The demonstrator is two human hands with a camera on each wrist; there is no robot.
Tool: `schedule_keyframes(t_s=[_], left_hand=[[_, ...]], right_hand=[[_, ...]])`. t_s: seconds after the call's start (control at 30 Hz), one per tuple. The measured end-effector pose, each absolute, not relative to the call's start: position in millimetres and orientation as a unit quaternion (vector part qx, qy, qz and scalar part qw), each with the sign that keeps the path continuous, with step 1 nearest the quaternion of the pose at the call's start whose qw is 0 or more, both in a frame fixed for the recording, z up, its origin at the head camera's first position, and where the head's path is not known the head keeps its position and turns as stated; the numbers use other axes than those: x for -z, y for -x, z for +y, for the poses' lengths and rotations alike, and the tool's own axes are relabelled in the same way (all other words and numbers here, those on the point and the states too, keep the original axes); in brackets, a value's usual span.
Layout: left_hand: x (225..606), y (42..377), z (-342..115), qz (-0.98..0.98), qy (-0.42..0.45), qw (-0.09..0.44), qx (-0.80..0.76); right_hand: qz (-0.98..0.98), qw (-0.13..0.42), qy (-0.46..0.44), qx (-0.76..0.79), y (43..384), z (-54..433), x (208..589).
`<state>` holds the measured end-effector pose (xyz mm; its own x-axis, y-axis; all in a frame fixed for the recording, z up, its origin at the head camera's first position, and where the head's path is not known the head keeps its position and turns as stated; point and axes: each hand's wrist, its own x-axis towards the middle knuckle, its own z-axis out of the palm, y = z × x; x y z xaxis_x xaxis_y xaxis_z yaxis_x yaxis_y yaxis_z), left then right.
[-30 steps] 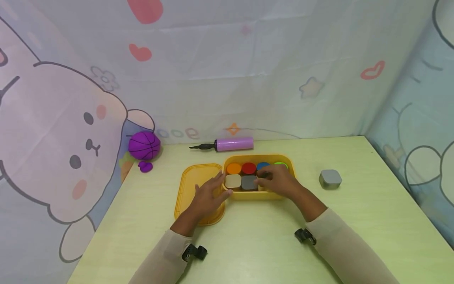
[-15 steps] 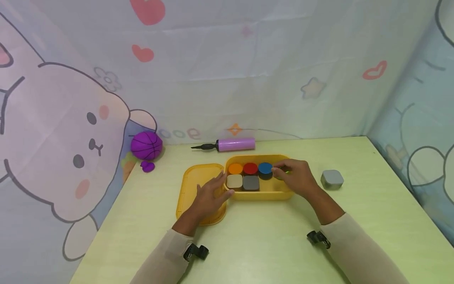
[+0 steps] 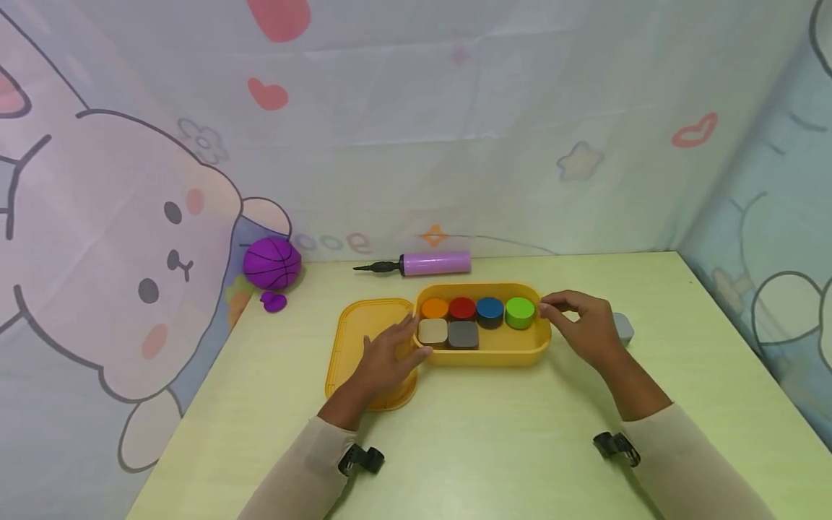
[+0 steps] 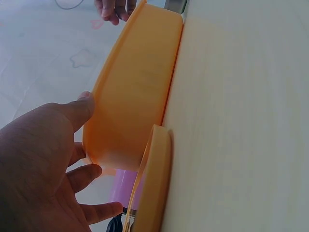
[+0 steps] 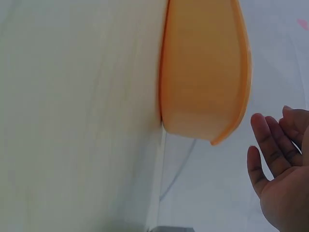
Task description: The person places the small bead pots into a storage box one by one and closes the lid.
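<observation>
Here's the left hand, fingers spread, touching the left end of the yellow, round-cornered, plastic-looking box on the pale green surface; the right hand, fingers loosely bent and holding nothing, hovers just beside the opposite end. Inside, the lime-green, smooth-looking cylinder stands in the far right corner: probably light, stiff, slightly slippery, best pinched round its sides by thumb and fingers.

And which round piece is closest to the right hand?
The green piece, at the back row's right end; the blue, red and orange pieces sit farther left.
</observation>
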<state>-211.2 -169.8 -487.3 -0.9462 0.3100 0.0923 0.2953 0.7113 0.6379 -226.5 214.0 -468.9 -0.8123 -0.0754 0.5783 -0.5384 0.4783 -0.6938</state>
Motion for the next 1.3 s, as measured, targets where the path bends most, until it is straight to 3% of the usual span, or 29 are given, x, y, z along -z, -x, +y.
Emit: schedule_keyframes(t_s=[0.27,1.3], left_hand=[[487,213,-169,0.928,-0.167,0.009,-0.333],[486,212,-170,0.926,-0.168,0.016,-0.337]], right_hand=[[-0.841,0.257,-0.161,-0.448,217,239,468],[-0.862,0.202,-0.085,-0.456,202,322,507]])
